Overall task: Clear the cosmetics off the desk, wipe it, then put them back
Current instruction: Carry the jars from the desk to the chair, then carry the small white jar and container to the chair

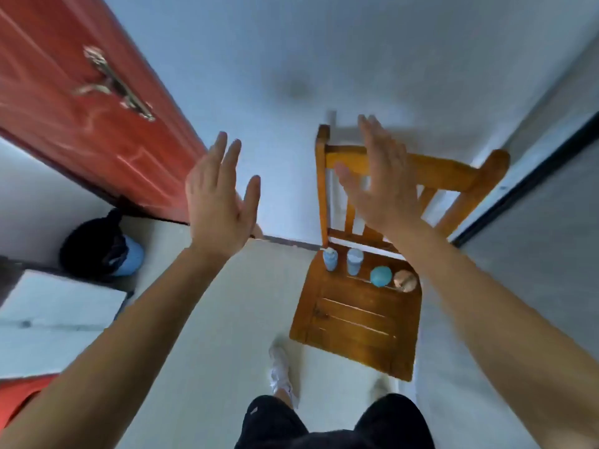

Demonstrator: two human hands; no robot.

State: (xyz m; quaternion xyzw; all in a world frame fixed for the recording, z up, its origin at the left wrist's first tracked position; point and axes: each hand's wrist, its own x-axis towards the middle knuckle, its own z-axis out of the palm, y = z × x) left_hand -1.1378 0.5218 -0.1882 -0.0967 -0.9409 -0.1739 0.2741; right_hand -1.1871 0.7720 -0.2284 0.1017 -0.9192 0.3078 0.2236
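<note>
Cosmetics (354,260): 4, in a row at the back of the chair (356,322) seat.
Hands: left hand (220,202) and right hand (379,183) raised, fingers straight, empty.
Advice: reach down, take 1 per hand, keep upright.

Our right hand (379,183) is blurred and covers part of the chair (359,322) back. The cosmetics (354,261) on its seat are too soft for us to read any label. The picture's top and left edges cut off the red door (64,92).
</note>
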